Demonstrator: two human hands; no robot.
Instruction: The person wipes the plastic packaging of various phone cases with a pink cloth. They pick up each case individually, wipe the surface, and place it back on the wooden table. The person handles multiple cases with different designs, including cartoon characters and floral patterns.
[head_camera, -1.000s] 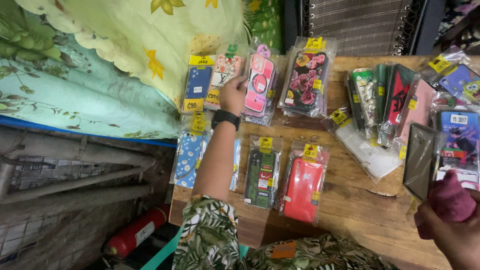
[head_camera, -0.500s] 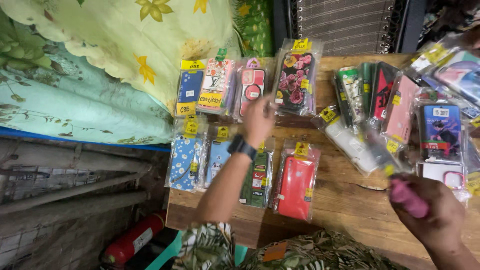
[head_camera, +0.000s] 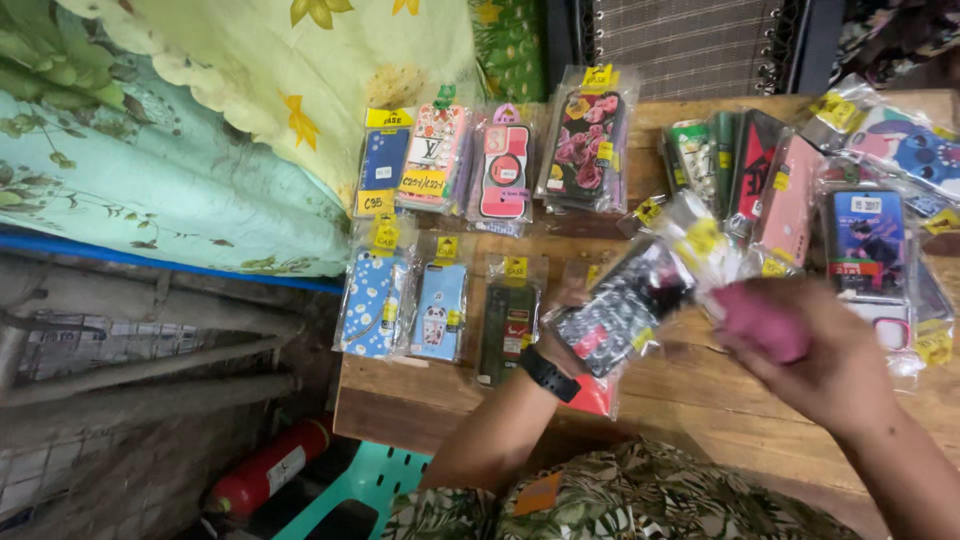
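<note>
My left hand (head_camera: 556, 348), with a black watch on its wrist, holds up a phone case in a clear packet, black with a pink pattern (head_camera: 625, 305), over the wooden table (head_camera: 700, 400). The packet hides most of that hand. My right hand (head_camera: 815, 365) grips a magenta cloth (head_camera: 760, 322) and presses it against the packet's right end. A red packaged case (head_camera: 598, 397) lies under my left wrist. Beside it lie a dark case (head_camera: 507, 320), a light blue case (head_camera: 438, 312) and a blue daisy case (head_camera: 370, 303).
A far row of packaged cases runs from a blue case (head_camera: 382, 165) to a rose-patterned case (head_camera: 585, 140). More packets (head_camera: 865, 235) are piled at the right. Floral bedding (head_camera: 200, 130) lies left of the table. A red fire extinguisher (head_camera: 265, 475) and a teal stool (head_camera: 365, 485) stand below.
My left hand drew back from the far row and now holds up the black patterned packet. My right hand brought the magenta cloth leftward onto it.
</note>
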